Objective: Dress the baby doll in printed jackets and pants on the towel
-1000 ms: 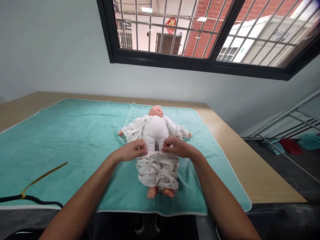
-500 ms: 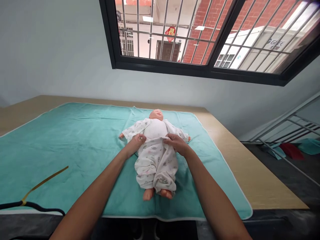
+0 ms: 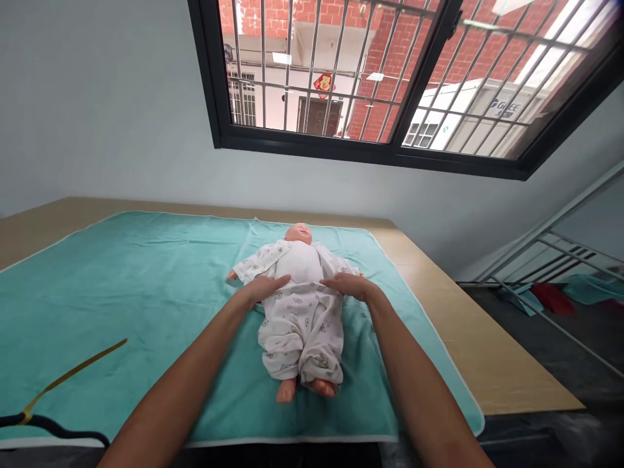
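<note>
A baby doll (image 3: pixel 298 234) lies on its back, its head toward the wall and its bare feet toward me. It wears a white printed top (image 3: pixel 263 260), open at the front over a plain white belly, and white printed pants (image 3: pixel 299 318). At the left side of the waistband my left hand (image 3: pixel 266 286) is closed on the pants, thumb on top. My right hand (image 3: pixel 345 285) grips the waistband on the other side, also thumb on top. The fingers under the cloth are mostly hidden.
A teal cloth (image 3: pixel 160 279) with a white edge lies under the doll on a wooden table (image 3: pixel 439 299). A black cable (image 3: pixel 58 426) with a yellow tie (image 3: pixel 73 372) is at the lower left. A barred window (image 3: pixel 312 84) and a metal frame (image 3: pixel 550 260) stand beyond.
The pants' waistband edge looks straighter across the belly, and both thumbs now lie flatter along it. My view has tilted up slightly and shifted right.
</note>
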Motion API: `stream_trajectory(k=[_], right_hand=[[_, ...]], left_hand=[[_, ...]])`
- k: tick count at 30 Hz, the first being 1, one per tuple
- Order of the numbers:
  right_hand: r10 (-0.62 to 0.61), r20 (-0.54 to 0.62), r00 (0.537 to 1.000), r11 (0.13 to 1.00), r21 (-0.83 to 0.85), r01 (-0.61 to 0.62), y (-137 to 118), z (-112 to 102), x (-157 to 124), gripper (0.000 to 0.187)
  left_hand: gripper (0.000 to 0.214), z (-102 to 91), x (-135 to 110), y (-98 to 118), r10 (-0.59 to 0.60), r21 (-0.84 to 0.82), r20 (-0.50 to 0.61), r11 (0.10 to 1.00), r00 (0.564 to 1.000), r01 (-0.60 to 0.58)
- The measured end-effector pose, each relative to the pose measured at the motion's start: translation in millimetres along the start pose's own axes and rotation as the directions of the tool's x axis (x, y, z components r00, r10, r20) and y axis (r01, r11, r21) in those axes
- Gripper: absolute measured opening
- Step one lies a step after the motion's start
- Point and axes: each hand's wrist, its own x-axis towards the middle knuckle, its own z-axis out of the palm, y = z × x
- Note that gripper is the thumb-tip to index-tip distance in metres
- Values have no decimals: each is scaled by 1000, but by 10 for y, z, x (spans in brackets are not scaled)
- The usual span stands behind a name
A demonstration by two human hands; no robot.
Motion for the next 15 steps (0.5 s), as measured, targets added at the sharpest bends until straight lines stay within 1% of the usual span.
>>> stream_trajectory(k=[1,3,4,6,7,9,11,12,13,14,15], right_hand=[[27,72,997,1000,-10,-27,-41,-47,16,44],[68,213,975,992,93,-89,-124,-102,32,41],[59,252,966,986,139,-96,-162,-106,31,39],[25,268,963,976,202,-81,-226,-68,20,35],[4,248,969,973,221,-61,-252,-29,13,31],[-45,148,988,973,229,10,-294,78,8,24],[-96,-43,994,979,177,102,-325,204,23,16],[-118,-156,981,982,126,138,-334,264,36,14],[-138,-263,955,984,70,162,-338,317,50,14],[-156,-347,925,983,32,178,-334,359,63,14],[-165,-399,902,982,24,190,-324,387,72,15]], left_hand=[[52,-48,-11,5,14,66,17,998,1000,-15],[52,-143,-36,34,53,205,44,977,998,-61],[53,-183,-50,59,79,258,51,962,996,-89],[56,-235,-79,120,154,308,85,936,984,-173],[57,-245,-89,152,202,292,119,929,972,-228],[54,-227,-89,202,301,199,183,921,936,-335],[51,-163,-55,209,369,112,193,912,909,-394],[50,-115,-25,192,385,97,168,910,908,-404],[48,-59,9,160,402,97,116,905,908,-414],[45,1,44,117,421,104,47,900,906,-424],[42,62,80,66,439,114,-33,894,898,-433]])
